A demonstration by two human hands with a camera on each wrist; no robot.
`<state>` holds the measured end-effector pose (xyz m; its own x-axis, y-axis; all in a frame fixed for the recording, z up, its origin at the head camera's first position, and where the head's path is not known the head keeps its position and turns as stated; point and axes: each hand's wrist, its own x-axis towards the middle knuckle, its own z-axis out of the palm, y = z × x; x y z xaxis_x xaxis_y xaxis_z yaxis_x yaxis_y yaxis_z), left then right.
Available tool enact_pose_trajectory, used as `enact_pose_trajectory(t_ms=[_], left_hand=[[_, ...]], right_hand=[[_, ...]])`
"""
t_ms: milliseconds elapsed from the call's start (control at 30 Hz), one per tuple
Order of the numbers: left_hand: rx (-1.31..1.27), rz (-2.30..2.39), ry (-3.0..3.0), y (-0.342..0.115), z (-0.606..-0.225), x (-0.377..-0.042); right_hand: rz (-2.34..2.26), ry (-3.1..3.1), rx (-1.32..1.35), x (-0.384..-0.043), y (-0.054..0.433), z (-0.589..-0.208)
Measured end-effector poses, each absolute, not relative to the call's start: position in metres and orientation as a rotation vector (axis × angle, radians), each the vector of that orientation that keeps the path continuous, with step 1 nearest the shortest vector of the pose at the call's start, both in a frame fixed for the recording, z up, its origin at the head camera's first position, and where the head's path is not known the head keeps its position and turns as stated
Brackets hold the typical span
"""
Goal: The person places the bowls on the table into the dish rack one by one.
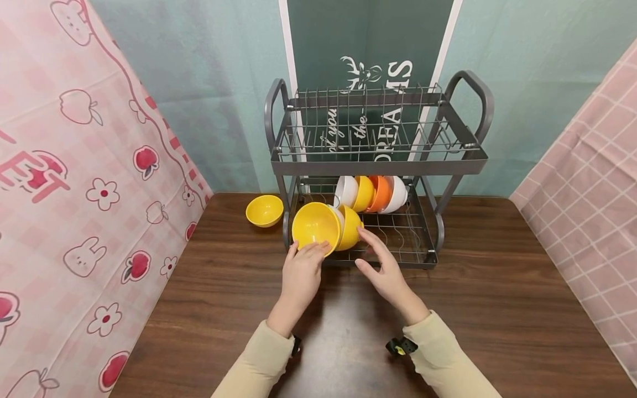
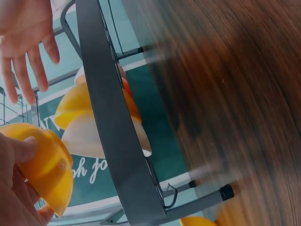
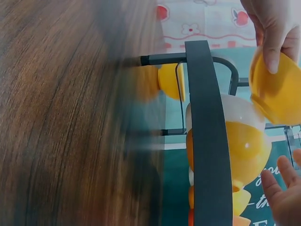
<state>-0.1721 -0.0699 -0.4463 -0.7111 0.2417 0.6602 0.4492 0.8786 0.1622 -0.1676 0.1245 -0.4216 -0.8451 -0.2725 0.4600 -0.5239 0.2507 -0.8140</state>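
Note:
My left hand (image 1: 301,276) grips a yellow bowl (image 1: 314,221) by its edge, its inside facing me, at the front left of the rack's lower shelf. In the left wrist view the thumb presses the outside of this held bowl (image 2: 47,157). Just right of it, a white bowl (image 1: 337,218) and another yellow bowl (image 1: 351,229) stand on edge in the rack. My right hand (image 1: 389,279) has its fingers spread, close by that second yellow bowl; whether a fingertip touches it I cannot tell. Nothing is in its grasp.
A grey two-tier dish rack (image 1: 378,167) stands on the brown wooden table (image 1: 478,309). Behind the front bowls is a row with a white bowl (image 1: 346,190), a yellow one, an orange bowl (image 1: 380,193) and another white one. One yellow bowl (image 1: 265,211) sits left of the rack.

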Motion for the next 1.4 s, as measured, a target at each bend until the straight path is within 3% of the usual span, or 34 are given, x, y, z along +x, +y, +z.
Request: enact_pose_trajectory(t_ms=[567,900,1400], left_hand=[[-0.590,-0.414,-2.374,-0.056,-0.445,-0.164],[-0.630,-0.441,-2.368,-0.047,-0.445,-0.155],[-0.691,-0.479,-2.332,-0.038,-0.444,-0.146]], right_hand=[[1.705,-2.284,0.848,-0.167,0.123,-0.422],[1.850,-2.171,0.929,-0.175,0.130,-0.446],[1.946,-2.087,1.037,-0.171,0.132,-0.438]])
